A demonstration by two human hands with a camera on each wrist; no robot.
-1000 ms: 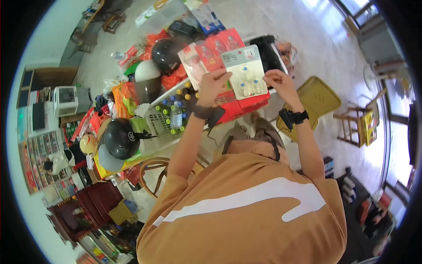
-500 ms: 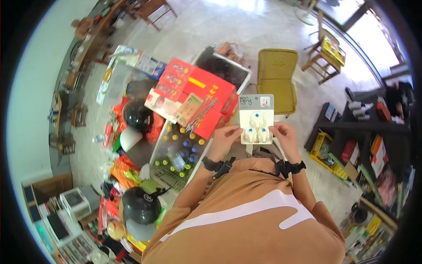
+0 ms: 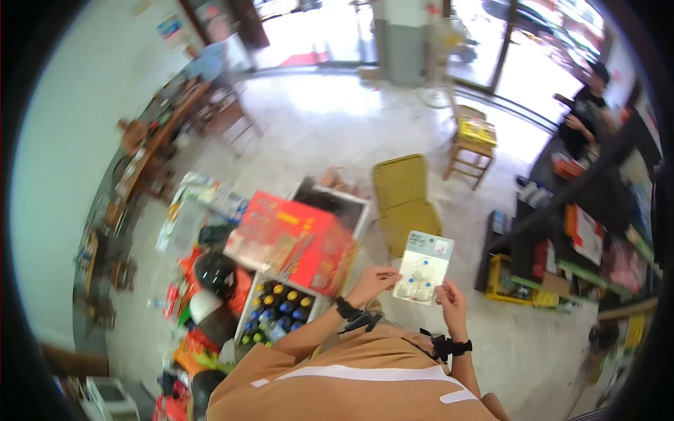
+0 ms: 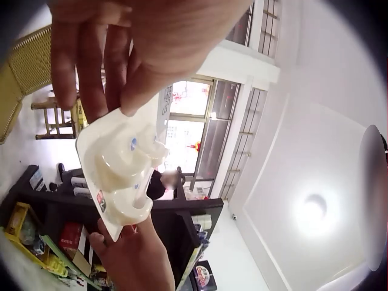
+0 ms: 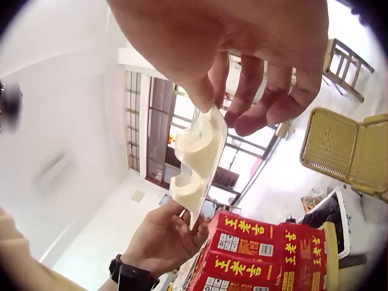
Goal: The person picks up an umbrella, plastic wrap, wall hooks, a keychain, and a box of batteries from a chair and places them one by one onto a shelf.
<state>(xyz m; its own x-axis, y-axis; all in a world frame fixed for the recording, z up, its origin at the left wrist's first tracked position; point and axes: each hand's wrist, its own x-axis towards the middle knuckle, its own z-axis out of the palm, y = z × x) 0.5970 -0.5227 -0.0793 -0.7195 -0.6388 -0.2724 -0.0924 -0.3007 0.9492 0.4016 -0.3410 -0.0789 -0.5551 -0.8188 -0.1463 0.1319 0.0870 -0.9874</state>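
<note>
Both hands hold up a blister pack [image 3: 415, 289] of white hooks with blue dots, on a card with a grey top. In the head view it is slightly tilted, in front of the body. My left hand [image 3: 375, 282] pinches its left edge between thumb and fingers. The right hand [image 3: 453, 305] pinches the lower right edge. From the left wrist, the clear plastic bulges of the pack [image 4: 121, 159] show under the left hand [image 4: 145, 42]. The right wrist view shows the pack [image 5: 203, 151] edge-on, below the right hand [image 5: 242, 54].
Left of the hands lie red cartons [image 3: 312, 242] beside a white crate of capped bottles [image 3: 281, 302]. Helmets [image 3: 214, 274] and bags crowd farther left. A yellow woven chair [image 3: 400, 193] stands ahead, and a black shelf unit [image 3: 537, 217] is on the right. Someone in black [image 3: 586, 112] is behind it.
The head view has swung up and to the right, showing doors and more floor. The blister pack has come away from over the red cartons, both hands still gripping its edges.
</note>
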